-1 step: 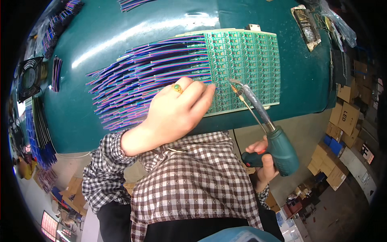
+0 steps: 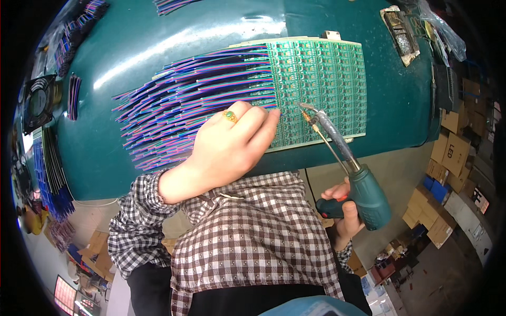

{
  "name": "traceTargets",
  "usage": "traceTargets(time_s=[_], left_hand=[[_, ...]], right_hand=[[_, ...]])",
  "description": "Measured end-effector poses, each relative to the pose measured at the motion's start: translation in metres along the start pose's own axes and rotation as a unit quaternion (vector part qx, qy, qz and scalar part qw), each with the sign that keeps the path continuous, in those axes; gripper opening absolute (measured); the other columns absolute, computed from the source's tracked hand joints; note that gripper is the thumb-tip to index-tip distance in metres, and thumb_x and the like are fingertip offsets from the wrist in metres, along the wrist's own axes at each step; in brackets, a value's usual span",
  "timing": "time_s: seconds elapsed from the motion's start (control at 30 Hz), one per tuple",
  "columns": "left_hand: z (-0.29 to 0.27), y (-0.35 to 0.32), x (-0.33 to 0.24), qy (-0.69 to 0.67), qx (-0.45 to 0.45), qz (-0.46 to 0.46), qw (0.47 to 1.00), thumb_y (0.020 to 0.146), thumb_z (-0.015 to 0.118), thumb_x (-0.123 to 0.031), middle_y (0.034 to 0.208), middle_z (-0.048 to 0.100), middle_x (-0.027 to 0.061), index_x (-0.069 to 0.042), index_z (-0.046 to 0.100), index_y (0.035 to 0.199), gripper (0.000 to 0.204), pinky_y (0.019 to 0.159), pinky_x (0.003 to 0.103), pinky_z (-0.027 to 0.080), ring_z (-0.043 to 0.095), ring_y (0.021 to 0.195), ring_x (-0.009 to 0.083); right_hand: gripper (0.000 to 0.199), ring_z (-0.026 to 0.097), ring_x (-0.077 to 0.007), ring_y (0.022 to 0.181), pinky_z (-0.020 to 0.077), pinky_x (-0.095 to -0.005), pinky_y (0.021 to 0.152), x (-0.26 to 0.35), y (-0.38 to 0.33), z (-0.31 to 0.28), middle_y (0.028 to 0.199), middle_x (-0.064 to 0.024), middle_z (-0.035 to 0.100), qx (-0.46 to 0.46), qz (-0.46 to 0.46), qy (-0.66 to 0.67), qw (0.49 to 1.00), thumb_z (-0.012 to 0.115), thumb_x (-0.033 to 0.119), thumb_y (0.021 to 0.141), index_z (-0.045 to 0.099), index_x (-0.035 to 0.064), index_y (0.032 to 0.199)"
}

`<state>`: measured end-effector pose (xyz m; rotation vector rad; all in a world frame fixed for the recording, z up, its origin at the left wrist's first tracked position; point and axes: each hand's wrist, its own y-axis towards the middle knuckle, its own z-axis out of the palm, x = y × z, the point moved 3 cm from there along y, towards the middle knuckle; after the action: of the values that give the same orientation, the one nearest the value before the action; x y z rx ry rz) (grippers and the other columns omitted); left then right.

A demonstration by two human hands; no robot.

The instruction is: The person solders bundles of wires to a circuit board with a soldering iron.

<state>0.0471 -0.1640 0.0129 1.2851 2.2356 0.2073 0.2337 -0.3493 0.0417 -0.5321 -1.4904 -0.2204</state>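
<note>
A green panel of circuit boards (image 2: 327, 79) lies on the bench, with several rows of blue, pink and green ribbon wires (image 2: 184, 84) fanned to the left from it. My left hand (image 2: 232, 138), a ring on one finger, reaches over the lower wires. Its fingers are bent and closed at a wire end by the panel; the palm side is hidden. My right hand (image 2: 343, 213) grips the handle of a dark green soldering gun (image 2: 370, 200). The gun's bent metal tip and thin brass-ended feed tube point at the panel, just right of my left fingertips.
The green bench mat (image 2: 116, 137) runs under everything. A worn, blackened block (image 2: 400, 36) rests at the far right, and a black fan (image 2: 39, 102) stands at the left. Wire bundles (image 2: 50, 174) hang by the left edge. Cardboard boxes (image 2: 450, 152) are stacked at the right.
Hardly anything differs. My left fingertips have shifted very slightly left, and the soldering gun's tip has barely moved.
</note>
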Motion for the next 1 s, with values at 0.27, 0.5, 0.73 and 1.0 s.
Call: traceTargets(time_s=[0.27,0.5,0.73,1.0], left_hand=[[0.002,-0.005,0.002,-0.011,-0.021,-0.004,1.000,0.066,0.068,-0.007,0.094,0.064,0.0064,0.002,0.070,0.104,0.039,0.065,0.029,0.054,0.063,0.079,0.0196],[0.010,-0.004,0.008,-0.001,-0.072,0.013,0.997,0.071,0.064,-0.010,0.084,0.053,0.0027,-0.004,0.066,0.096,0.026,0.055,0.027,0.048,0.056,0.073,0.0157],[0.008,-0.004,0.008,-0.008,-0.054,-0.001,0.999,0.071,0.064,-0.010,0.083,0.051,0.0026,-0.005,0.066,0.096,0.026,0.054,0.026,0.048,0.056,0.074,0.0156],[0.009,-0.003,0.009,-0.014,-0.059,-0.001,0.998,0.071,0.064,-0.009,0.082,0.051,0.0029,-0.005,0.065,0.096,0.025,0.054,0.027,0.047,0.056,0.073,0.0159]], right_hand=[[0.061,0.066,-0.0273,0.084,0.0595,-0.0411,0.074,0.000,-0.001,0.001,0.091,-0.0147,0.063,0.006,0.024,-0.032,0.999,0.069,0.031,0.091,0.048,-0.0142,0.126],[0.057,0.065,-0.0261,0.082,0.0585,-0.0400,0.074,-0.001,-0.002,0.005,0.089,-0.0135,0.062,0.013,0.019,-0.059,0.998,0.069,0.027,0.090,0.049,-0.0141,0.125],[0.049,0.063,-0.0244,0.081,0.0578,-0.0407,0.077,0.001,-0.002,0.008,0.087,-0.0137,0.062,0.042,0.013,-0.103,0.994,0.066,0.021,0.091,0.051,-0.0139,0.122],[0.033,0.062,-0.0239,0.081,0.0572,-0.0418,0.077,-0.002,-0.002,0.011,0.085,-0.0136,0.061,0.016,0.037,-0.092,0.995,0.066,0.019,0.090,0.059,-0.0094,0.104]])
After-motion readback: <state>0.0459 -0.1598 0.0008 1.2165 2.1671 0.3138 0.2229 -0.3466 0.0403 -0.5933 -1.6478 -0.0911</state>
